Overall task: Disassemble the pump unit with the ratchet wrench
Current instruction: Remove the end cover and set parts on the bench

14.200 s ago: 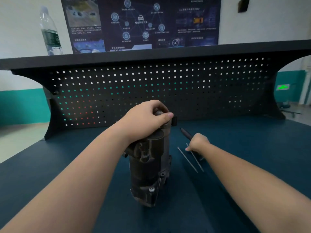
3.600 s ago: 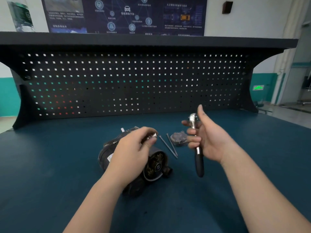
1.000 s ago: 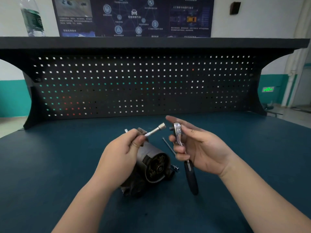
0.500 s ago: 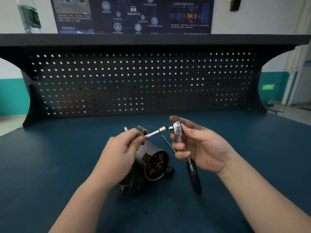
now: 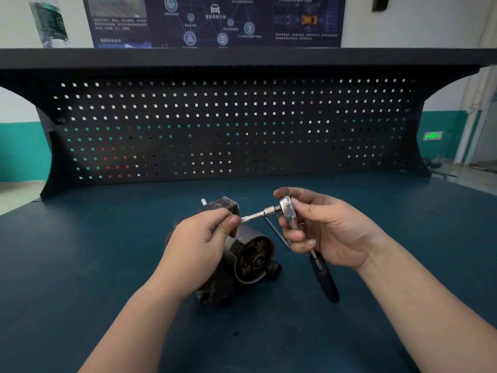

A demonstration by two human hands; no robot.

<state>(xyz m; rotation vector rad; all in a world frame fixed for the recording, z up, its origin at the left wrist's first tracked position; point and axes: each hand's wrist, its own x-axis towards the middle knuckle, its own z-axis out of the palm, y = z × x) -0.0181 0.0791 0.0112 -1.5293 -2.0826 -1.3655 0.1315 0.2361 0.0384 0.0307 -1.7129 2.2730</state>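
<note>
Now the extension bar (image 5: 254, 217) meets the ratchet wrench (image 5: 288, 214) head; left hand (image 5: 200, 244) pinches it, right hand (image 5: 326, 232) grasps the wrench. Push straight until seated.

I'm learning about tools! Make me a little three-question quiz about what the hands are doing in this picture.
1. True or false: the left hand pinches the silver extension bar.
2. Which hand holds the ratchet wrench?
A) left hand
B) right hand
C) neither
3. Fill in: the pump unit lies on the blue ____.

Key
1. True. Its far end meets the wrench head.
2. B. The black handle hangs down below the hand.
3. Table. The unit lies on its side, its open round end facing the camera.
</note>
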